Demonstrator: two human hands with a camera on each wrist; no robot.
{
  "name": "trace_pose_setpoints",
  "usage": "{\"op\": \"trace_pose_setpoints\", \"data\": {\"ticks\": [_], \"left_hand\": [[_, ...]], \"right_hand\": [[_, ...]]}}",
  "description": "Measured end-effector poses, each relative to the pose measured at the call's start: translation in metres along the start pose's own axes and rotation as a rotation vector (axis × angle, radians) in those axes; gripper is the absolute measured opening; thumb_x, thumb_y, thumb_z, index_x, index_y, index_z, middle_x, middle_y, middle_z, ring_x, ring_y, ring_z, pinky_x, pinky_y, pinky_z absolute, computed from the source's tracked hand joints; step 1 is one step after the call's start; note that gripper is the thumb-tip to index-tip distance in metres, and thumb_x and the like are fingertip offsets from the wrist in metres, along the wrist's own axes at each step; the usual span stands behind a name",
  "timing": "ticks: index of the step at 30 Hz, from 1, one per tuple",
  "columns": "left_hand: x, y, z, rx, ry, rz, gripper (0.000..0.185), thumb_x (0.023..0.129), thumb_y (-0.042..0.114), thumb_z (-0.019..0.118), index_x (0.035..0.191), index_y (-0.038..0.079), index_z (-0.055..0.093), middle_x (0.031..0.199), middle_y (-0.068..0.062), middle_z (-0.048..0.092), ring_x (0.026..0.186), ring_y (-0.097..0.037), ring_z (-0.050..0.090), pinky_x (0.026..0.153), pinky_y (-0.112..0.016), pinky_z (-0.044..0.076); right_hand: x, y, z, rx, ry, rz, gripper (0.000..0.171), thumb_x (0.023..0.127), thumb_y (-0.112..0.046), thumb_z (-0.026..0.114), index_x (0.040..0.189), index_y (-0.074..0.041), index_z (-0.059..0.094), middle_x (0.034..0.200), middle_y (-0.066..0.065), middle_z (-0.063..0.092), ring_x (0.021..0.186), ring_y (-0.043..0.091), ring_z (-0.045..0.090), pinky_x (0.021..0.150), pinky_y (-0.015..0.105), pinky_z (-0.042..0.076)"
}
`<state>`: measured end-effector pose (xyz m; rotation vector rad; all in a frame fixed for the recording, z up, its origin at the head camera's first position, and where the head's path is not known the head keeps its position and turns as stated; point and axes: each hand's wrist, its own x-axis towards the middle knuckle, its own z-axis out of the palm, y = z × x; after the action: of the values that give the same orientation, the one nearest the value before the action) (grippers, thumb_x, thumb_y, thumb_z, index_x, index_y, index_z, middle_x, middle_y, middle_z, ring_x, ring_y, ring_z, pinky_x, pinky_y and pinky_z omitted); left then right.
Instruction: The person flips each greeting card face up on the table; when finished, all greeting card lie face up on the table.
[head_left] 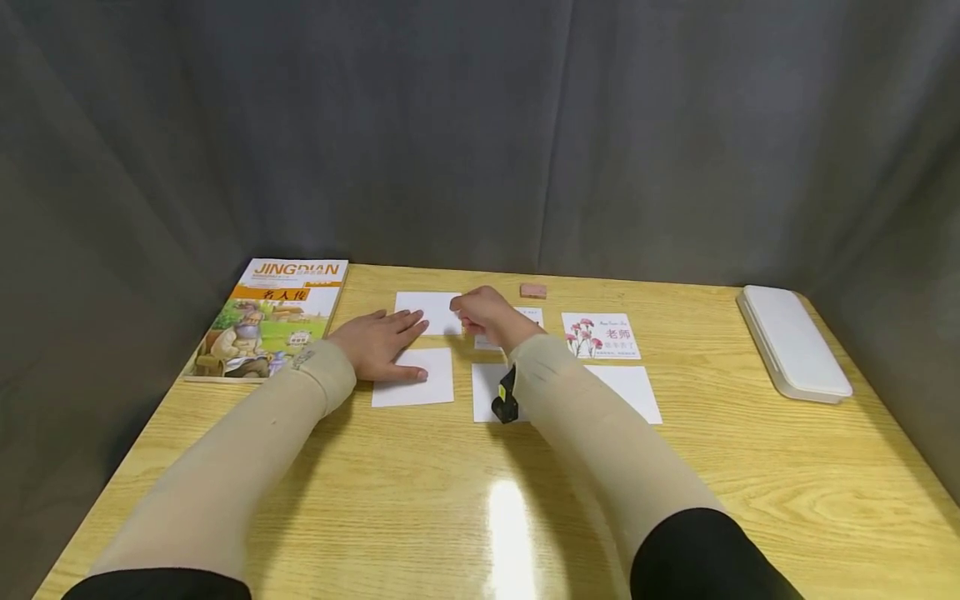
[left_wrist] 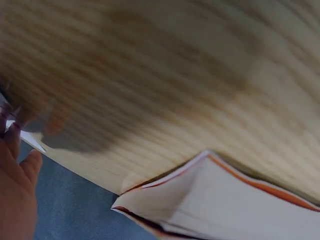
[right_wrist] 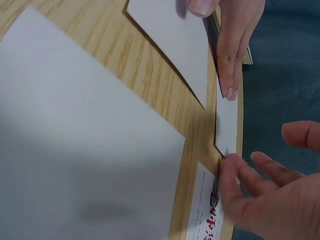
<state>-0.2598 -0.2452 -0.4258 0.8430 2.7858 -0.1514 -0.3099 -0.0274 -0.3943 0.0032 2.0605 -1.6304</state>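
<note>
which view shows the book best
The head view: the book lies whole at the table's far left corner, its cover fully legible, just left of the left hand. The left wrist view shows only the book's page edges and one corner, blurred. The right wrist view does not clearly show it.

Two blank white cards (head_left: pixel 417 377) lie flat, one behind the other (head_left: pixel 427 312), on the wooden table.

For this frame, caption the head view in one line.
Left hand flat on a white card; right hand reaching another.
</note>
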Motion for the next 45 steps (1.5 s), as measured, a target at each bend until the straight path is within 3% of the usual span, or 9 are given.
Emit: {"op": "trace_pose_setpoints", "data": {"ticks": [7,13,22,25,27,32,35,40,45], "left_hand": [[-0.004,0.002,-0.004,-0.019,0.007,-0.013,0.1,0.095,0.078,0.042,0.165,0.01,0.022,0.171,-0.011,0.018,0.155,-0.029,0.021,0.124,-0.051,0.02],[-0.006,0.007,-0.009,-0.061,0.044,0.004,0.093,0.098,0.073,0.045,0.165,0.011,0.026,0.169,-0.012,0.022,0.153,-0.029,0.028,0.122,-0.052,0.026],[0.006,0.005,-0.026,-0.578,0.248,-0.289,0.071,0.11,0.04,0.044,0.157,-0.011,0.028,0.157,-0.029,0.039,0.145,-0.042,0.038,0.12,-0.051,0.031],[0.008,0.007,-0.031,-0.741,0.258,-0.379,0.069,0.111,0.038,0.041,0.157,-0.012,0.027,0.157,-0.03,0.039,0.143,-0.043,0.04,0.118,-0.052,0.034],[0.009,0.009,-0.034,-0.842,0.259,-0.428,0.065,0.11,0.04,0.041,0.15,-0.012,0.041,0.149,-0.03,0.047,0.134,-0.042,0.049,0.113,-0.049,0.04],[0.013,0.013,-0.038,-1.029,0.327,-0.473,0.057,0.109,0.035,0.044,0.14,-0.012,0.05,0.144,-0.028,0.05,0.122,-0.037,0.052,0.107,-0.044,0.042],[0.013,0.013,-0.039,-1.088,0.367,-0.489,0.061,0.109,0.032,0.045,0.156,-0.006,0.037,0.159,-0.023,0.04,0.135,-0.036,0.047,0.115,-0.046,0.037],[0.01,0.013,-0.039,-1.211,0.421,-0.508,0.055,0.11,0.029,0.046,0.156,-0.001,0.041,0.151,-0.022,0.049,0.133,-0.037,0.05,0.112,-0.048,0.04],[0.01,0.013,-0.038,-1.369,0.503,-0.483,0.043,0.112,0.024,0.045,0.145,-0.002,0.054,0.139,-0.02,0.058,0.12,-0.037,0.058,0.102,-0.047,0.046]], "right_hand": [[-0.001,-0.003,0.001,0.118,0.072,-0.019,0.034,0.103,-0.007,0.059,0.134,0.007,0.057,0.111,0.012,0.06,0.085,0.018,0.057,0.095,0.034,0.052],[0.002,0.007,-0.001,0.07,0.106,-0.054,0.017,0.102,-0.003,0.061,0.115,0.008,0.064,0.091,0.007,0.06,0.075,0.014,0.056,0.083,0.03,0.054],[-0.003,0.006,-0.014,0.011,0.087,-0.144,0.005,0.103,-0.003,0.058,0.104,0.002,0.06,0.088,0.007,0.059,0.077,0.014,0.057,0.089,0.036,0.054],[-0.004,0.004,-0.016,0.039,0.088,-0.142,0.004,0.103,-0.002,0.059,0.104,0.001,0.059,0.088,0.007,0.059,0.078,0.015,0.057,0.092,0.038,0.054],[-0.005,0.004,-0.018,0.049,0.094,-0.133,0.003,0.103,-0.002,0.059,0.105,0.001,0.059,0.089,0.008,0.058,0.078,0.015,0.057,0.095,0.039,0.054],[-0.007,0.004,-0.021,0.052,0.11,-0.13,0.006,0.103,-0.003,0.06,0.107,0.002,0.06,0.095,0.01,0.059,0.09,0.023,0.059,0.101,0.044,0.052],[-0.009,0.006,-0.023,0.031,0.128,-0.126,0.01,0.103,-0.005,0.061,0.11,0.001,0.061,0.1,0.009,0.059,0.098,0.025,0.058,0.101,0.042,0.051],[-0.011,0.009,-0.027,0.055,0.116,-0.125,0.008,0.105,-0.007,0.06,0.11,-0.002,0.061,0.098,0.006,0.059,0.088,0.018,0.057,0.092,0.036,0.051],[-0.01,0.011,-0.03,0.164,0.048,-0.114,0.013,0.108,-0.008,0.053,0.113,0.001,0.06,0.1,0.011,0.065,0.083,0.015,0.065,0.1,0.041,0.052]]}}
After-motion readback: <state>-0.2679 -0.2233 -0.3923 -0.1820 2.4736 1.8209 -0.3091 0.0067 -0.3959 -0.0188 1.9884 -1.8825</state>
